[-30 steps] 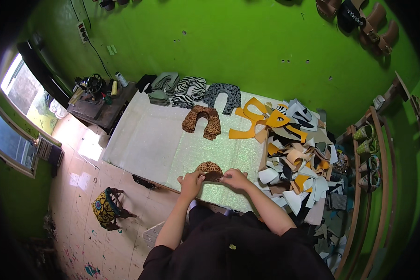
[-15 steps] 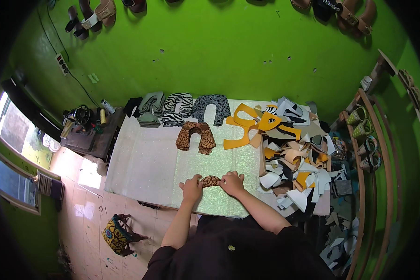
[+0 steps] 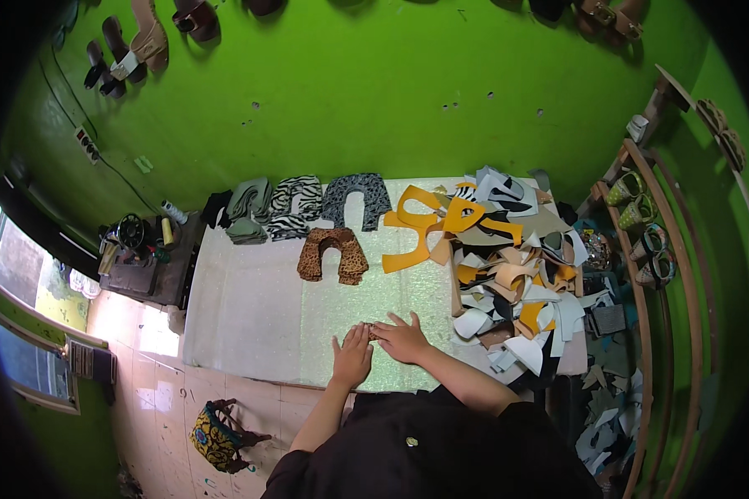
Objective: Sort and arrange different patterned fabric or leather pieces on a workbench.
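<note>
Brown spotted piece [image 3: 374, 336] | now mostly covered | left hand [image 3: 354, 356] flat atop, right hand [image 3: 402, 340] spread

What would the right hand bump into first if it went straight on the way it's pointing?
Beyond the small leopard-print piece at its fingertips, the right hand would probably meet the left hand first: it points leftward and slightly away from the body. Exact depth is unclear.

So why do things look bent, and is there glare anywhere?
Head view: the fisheye lens curves the wooden rack near the right rim; daylight washes out the doorway and glares on the floor tiles; the tabletop shines softly around the left hand and right hand.
</note>
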`<state>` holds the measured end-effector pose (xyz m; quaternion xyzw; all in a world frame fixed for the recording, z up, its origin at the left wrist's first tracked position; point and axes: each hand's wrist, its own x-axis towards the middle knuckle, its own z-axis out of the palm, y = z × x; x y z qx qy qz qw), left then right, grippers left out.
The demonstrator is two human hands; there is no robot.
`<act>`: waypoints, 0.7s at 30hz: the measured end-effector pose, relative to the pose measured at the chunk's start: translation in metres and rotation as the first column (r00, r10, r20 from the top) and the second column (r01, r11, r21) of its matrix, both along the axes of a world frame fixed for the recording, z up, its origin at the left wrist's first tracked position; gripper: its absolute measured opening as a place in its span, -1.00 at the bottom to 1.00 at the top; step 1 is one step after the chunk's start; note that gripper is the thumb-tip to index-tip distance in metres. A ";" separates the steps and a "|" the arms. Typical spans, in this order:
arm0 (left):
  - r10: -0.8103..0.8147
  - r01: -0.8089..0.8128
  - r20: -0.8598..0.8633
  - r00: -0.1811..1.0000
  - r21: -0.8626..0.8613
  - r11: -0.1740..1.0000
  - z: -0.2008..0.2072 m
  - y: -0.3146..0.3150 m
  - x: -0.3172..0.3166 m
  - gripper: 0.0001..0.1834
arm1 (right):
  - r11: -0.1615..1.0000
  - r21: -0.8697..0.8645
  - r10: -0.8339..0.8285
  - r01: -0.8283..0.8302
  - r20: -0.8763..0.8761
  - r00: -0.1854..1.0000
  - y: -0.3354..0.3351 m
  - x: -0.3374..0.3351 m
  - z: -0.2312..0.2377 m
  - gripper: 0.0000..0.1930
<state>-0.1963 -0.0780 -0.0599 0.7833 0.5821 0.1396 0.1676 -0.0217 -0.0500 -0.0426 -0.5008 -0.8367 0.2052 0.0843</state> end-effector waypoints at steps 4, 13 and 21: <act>0.144 -0.143 0.044 0.989 -0.017 0.990 0.021 0.009 0.011 -0.58 | 0.982 -0.183 0.027 -0.042 -0.080 0.996 0.012 0.031 0.037 -0.65; 0.052 -0.184 0.352 0.934 0.353 0.917 0.048 0.034 0.094 -0.59 | 0.982 0.070 -0.176 0.176 -0.009 0.984 0.009 0.159 0.139 -0.70; -0.328 0.157 0.374 0.867 0.420 0.894 0.072 0.049 0.197 -0.65 | 0.984 0.154 -0.120 0.093 0.177 0.977 0.036 0.210 0.105 -0.26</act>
